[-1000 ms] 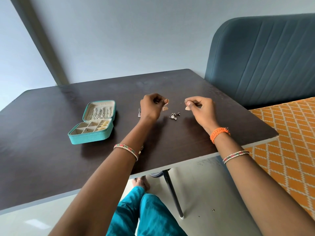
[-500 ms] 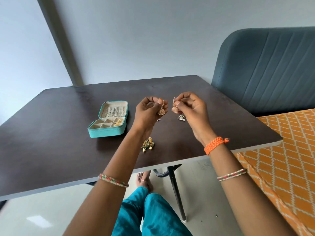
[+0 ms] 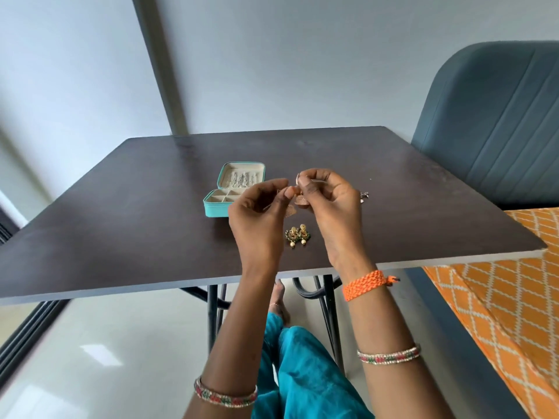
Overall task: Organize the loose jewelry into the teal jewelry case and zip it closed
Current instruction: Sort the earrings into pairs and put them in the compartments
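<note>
Both hands pinch small rose-gold earrings above the table (image 3: 121,207): left hand (image 3: 260,216), right hand (image 3: 329,204). A loose pinch could drop an earring (image 3: 302,201) off the edge. Beyond sits the open teal case (image 3: 215,208), chains in its lid, one compartment holding something small and dark

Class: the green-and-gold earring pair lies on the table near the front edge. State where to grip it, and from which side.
Pinch the gold tops of the earrings from above, judging by how flat they lie on the table, side by side, pearl drops toward the person.
</note>
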The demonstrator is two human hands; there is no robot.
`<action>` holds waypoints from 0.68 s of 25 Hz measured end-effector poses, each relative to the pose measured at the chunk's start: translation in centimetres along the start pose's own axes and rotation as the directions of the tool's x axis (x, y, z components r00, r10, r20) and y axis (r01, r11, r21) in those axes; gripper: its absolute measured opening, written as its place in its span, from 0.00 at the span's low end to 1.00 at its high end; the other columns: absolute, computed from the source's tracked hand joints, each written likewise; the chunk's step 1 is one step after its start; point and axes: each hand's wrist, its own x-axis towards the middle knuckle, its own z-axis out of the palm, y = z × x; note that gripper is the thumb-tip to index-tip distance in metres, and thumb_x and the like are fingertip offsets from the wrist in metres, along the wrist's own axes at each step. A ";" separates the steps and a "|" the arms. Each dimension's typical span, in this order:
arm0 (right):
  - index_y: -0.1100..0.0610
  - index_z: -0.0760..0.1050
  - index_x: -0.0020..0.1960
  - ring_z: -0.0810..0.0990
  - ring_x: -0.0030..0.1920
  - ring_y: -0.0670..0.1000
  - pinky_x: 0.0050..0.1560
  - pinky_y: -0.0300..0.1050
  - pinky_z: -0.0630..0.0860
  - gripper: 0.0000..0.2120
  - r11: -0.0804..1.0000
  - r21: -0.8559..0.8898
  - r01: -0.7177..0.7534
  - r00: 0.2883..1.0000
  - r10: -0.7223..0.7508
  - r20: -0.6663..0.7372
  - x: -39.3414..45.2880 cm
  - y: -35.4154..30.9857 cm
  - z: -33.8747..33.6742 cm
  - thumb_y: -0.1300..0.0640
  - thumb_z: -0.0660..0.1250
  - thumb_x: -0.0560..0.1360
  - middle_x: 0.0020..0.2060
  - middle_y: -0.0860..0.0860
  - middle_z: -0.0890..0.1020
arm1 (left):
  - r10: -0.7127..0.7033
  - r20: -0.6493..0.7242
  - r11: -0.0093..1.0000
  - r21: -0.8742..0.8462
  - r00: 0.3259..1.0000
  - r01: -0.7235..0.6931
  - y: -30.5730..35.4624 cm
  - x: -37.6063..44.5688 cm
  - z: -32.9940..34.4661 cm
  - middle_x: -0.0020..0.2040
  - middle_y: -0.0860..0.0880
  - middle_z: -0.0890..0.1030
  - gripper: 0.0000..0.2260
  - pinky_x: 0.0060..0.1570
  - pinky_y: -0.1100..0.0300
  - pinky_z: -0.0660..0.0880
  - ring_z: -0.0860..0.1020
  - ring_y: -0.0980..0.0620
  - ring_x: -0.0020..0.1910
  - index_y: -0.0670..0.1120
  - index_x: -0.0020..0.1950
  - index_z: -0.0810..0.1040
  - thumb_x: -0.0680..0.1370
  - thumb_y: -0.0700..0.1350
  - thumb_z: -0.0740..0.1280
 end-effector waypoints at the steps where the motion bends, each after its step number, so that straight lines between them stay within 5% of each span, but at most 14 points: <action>1: 0.58 0.77 0.45 0.80 0.37 0.43 0.39 0.35 0.76 0.03 1.000 0.016 -0.007 1.000 0.007 -0.016 -0.4 -0.1 0.2 0.64 0.66 0.76 0.36 0.53 0.82 | -0.015 -0.031 1.000 -0.017 0.999 0.014 0.0 -0.3 -0.3 0.34 0.55 0.83 0.05 0.35 0.69 0.74 0.79 0.62 0.34 0.39 0.46 0.82 0.72 0.33 0.71; 4: 0.58 0.77 0.45 0.77 0.33 0.38 0.34 0.31 0.72 0.04 0.997 0.035 -0.070 0.998 0.070 -0.003 -1.4 0.1 0.9 0.65 0.66 0.76 0.37 0.51 0.81 | -0.022 -0.083 1.000 -0.021 0.996 0.020 0.0 -0.9 -1.0 0.34 0.58 0.83 0.08 0.38 0.71 0.74 0.79 0.64 0.37 0.39 0.50 0.81 0.72 0.32 0.70; 11: 0.59 0.79 0.47 0.76 0.33 0.38 0.31 0.30 0.69 0.05 0.987 0.003 -0.159 0.987 0.159 -0.021 -1.8 0.7 1.5 0.64 0.65 0.77 0.36 0.48 0.80 | 0.000 0.031 1.000 0.031 1.000 -0.001 0.1 -0.9 -1.5 0.37 0.56 0.84 0.10 0.43 0.69 0.75 0.81 0.62 0.40 0.41 0.50 0.81 0.74 0.29 0.67; 17: 0.55 0.78 0.42 0.78 0.37 0.47 0.38 0.43 0.75 0.07 0.974 0.051 -0.219 0.975 0.221 -0.034 -1.5 1.3 1.4 0.63 0.65 0.77 0.35 0.49 0.82 | -0.267 0.001 0.961 -0.070 0.964 0.266 -0.4 -1.4 -1.8 0.36 0.51 0.83 0.06 0.34 0.67 0.76 0.79 0.59 0.35 0.43 0.49 0.81 0.73 0.38 0.71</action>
